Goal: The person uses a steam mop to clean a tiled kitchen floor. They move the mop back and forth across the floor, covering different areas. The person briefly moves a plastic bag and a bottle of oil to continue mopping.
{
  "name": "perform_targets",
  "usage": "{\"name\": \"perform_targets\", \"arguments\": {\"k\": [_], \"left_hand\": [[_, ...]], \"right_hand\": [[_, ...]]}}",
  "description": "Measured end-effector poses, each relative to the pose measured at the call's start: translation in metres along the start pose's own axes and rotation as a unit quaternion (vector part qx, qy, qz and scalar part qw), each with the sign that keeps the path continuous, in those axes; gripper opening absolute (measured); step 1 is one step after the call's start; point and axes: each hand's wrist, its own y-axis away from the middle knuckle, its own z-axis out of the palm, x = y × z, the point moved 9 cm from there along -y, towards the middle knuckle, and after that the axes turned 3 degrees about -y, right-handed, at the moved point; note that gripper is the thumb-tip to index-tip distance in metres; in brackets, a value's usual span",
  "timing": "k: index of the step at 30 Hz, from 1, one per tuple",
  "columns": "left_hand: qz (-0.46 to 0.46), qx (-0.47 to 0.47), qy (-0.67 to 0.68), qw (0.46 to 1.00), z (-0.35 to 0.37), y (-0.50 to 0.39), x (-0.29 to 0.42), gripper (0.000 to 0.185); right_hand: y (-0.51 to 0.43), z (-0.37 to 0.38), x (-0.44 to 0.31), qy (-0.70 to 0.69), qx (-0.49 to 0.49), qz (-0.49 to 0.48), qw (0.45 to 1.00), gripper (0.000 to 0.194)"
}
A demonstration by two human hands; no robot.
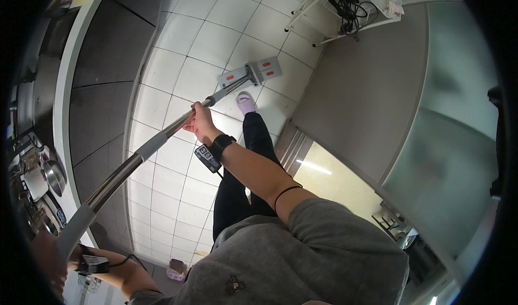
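A flat mop stretches across the view from lower left to upper middle. My right hand [199, 123] is closed around the lower part of its metal pole [117, 183]. At the left rim my left hand [50, 260] is wrapped around the grey grip [77, 226] at the top end, partly dark and blurred. The grey mop head [267, 69], with red inserts on its upper face, lies on the white tiled floor [216, 40]. Just below it is my foot in a lilac slipper [245, 102]. Any cloth under the mop head is hidden.
A kitchen counter edge [61, 115] with a metal pot [54, 177] runs along the left, above dark cabinet fronts [103, 54]. A white wheeled rack [307, 5] holds a coiled black cable [344, 5]. A frosted-glass door panel [437, 151] and floor track [295, 149] lie right. A small bin [176, 269] stands below.
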Motion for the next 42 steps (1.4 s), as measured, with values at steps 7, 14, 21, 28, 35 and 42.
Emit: {"name": "perform_targets", "arguments": {"k": [7, 14, 21, 28, 35, 42], "left_hand": [[0.004, 0.049, 0.026, 0.998, 0.046, 0.151, 0.072, 0.026], [-0.146, 0.297, -0.026, 0.943, 0.087, 0.214, -0.007, 0.03], [-0.068, 0.379, -0.069, 0.92, 0.068, 0.237, 0.023, 0.025], [-0.075, 0.708, -0.293, 0.638, 0.121, 0.356, 0.145, 0.025], [0.111, 0.764, -0.398, 0.495, 0.218, 0.345, 0.247, 0.029], [0.111, 0.752, -0.255, 0.598, 0.208, 0.317, 0.217, 0.024]], "right_hand": [[0.021, -0.1, 0.016, 0.168, 0.135, -0.098, 0.972, 0.025], [0.03, -0.209, -0.002, 0.156, 0.222, -0.048, 0.961, 0.019], [-0.053, -0.223, 0.048, 0.229, 0.171, -0.034, 0.958, 0.016], [-0.071, -0.088, 0.183, 0.55, 0.02, 0.024, 0.835, 0.042], [0.032, 0.029, 0.322, 0.466, -0.062, 0.144, 0.871, 0.049], [0.04, 0.034, 0.233, 0.469, 0.006, 0.072, 0.88, 0.086]]}}
